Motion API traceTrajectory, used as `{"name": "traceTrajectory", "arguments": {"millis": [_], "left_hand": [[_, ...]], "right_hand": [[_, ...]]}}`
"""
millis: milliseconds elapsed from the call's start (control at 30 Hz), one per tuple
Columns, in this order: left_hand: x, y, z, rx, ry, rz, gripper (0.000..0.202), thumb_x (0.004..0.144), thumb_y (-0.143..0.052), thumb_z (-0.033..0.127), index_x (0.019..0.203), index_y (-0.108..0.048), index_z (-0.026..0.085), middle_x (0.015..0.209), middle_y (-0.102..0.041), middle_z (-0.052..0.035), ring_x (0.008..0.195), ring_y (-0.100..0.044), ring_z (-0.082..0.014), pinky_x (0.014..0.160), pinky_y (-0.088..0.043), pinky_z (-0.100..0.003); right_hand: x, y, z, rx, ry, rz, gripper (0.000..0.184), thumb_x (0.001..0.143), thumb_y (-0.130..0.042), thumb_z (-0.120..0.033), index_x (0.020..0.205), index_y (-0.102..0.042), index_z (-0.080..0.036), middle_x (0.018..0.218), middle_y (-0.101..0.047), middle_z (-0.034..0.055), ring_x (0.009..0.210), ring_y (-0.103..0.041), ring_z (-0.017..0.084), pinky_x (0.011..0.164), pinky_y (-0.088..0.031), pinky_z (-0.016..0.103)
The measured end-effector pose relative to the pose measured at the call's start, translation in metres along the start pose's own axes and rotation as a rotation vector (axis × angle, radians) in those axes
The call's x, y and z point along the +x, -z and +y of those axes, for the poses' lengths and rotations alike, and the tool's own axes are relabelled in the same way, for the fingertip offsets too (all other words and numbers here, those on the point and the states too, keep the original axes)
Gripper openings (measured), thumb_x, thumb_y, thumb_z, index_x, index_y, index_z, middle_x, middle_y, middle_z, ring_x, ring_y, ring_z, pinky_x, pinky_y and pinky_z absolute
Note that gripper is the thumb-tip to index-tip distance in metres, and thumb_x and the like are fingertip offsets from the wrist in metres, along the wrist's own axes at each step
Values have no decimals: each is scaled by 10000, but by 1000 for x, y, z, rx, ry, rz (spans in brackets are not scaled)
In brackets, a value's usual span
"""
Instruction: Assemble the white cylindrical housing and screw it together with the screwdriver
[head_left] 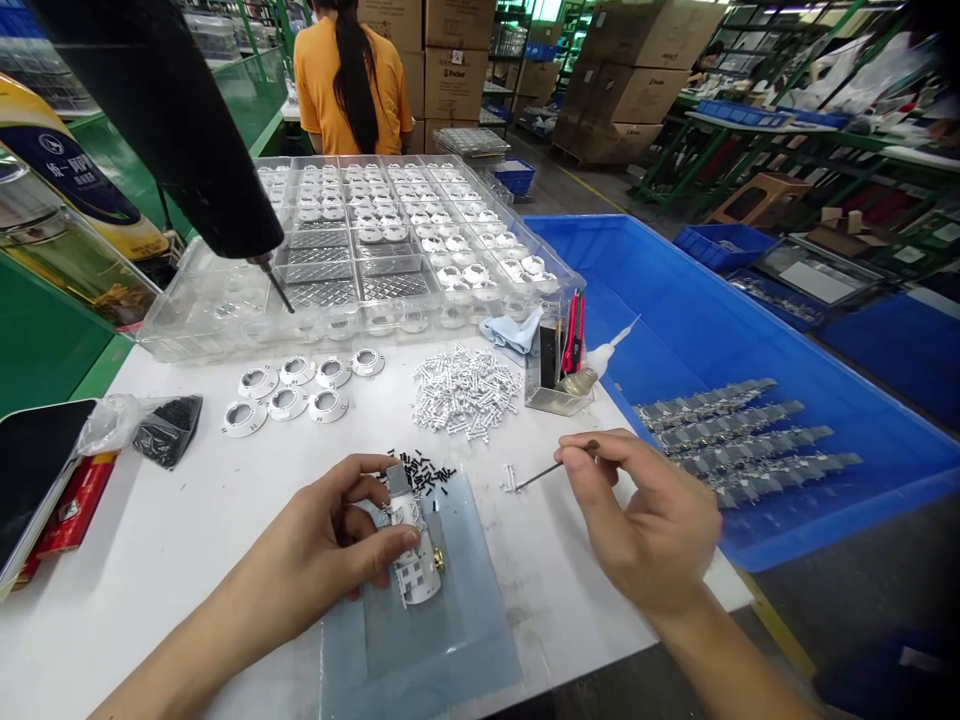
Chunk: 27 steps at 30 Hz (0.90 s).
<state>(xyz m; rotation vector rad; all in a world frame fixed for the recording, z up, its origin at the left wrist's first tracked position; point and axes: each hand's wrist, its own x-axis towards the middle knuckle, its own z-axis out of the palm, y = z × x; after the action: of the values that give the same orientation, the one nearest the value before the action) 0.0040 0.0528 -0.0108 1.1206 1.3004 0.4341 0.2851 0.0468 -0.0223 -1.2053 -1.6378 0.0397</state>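
Note:
My left hand (330, 545) is closed around a small white model building (417, 575) with a grey top and a gold-coloured piece on its side. The model is held over a bluish sheet (472, 630). My right hand (645, 520) pinches a thin dark rod-like tool (538, 474). Its tip meets a small white plastic part (509, 476) on the white table (555, 600); whether the part sticks to it, I cannot tell. Just behind the model lie loose black screws (427, 472). Farther back is a heap of small white parts (466, 392).
Several white rings (287, 403) lie left, before a clear compartment tray (322, 325). A black screwdriver (187, 140) hangs above. A small box (559, 395) holds a red cutter (574, 330). A blue bin (622, 290) with grey parts stands right. A person in orange (322, 80) is beyond.

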Motion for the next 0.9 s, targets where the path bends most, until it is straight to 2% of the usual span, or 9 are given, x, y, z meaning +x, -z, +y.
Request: {"name": "traceTrajectory", "arguments": {"millis": [167,567,700,833,900], "left_hand": [[-2,-1,2,2,-7,1,620,839,-788,494,1342,-494,282,911,-584,28,656,-686,-170,501,-500,-256],[-1,1,1,-7,-3,-18,637,844,-793,517,1350,-481,291,960,-574,16,678,-688,-172,503,-512,-261],[0,1,-1,-5,-8,-31,659,854,-781,527,1377,-457,290,962,-602,7,683,-688,-179,510,-511,-267],[2,1,-3,-3,-12,-39,660,856,-777,534,1373,-451,285,947,-593,11,675,-681,-176,505,-506,-265],[2,1,-4,0,-20,-47,667,854,-774,544,1375,-448,284,945,-596,10,679,-682,-180,505,-505,-267]], "right_hand": [[0,1,-1,14,6,1,144,914,-695,-101,1005,-735,-205,831,-728,8,708,-645,146,589,-500,307],[0,-1,0,-10,-17,-15,105,919,-705,-130,981,-733,-210,806,-713,-7,648,-590,120,560,-461,288],[5,9,8,-55,-52,87,128,916,-727,-158,1007,-757,-242,880,-745,17,755,-670,183,650,-521,342],[30,22,17,-130,-86,278,84,935,-733,-244,1008,-770,-259,963,-759,43,830,-707,249,738,-546,416],[45,27,21,-175,-79,308,92,950,-723,-282,1023,-775,-260,1007,-763,63,861,-708,270,763,-539,434]]}}
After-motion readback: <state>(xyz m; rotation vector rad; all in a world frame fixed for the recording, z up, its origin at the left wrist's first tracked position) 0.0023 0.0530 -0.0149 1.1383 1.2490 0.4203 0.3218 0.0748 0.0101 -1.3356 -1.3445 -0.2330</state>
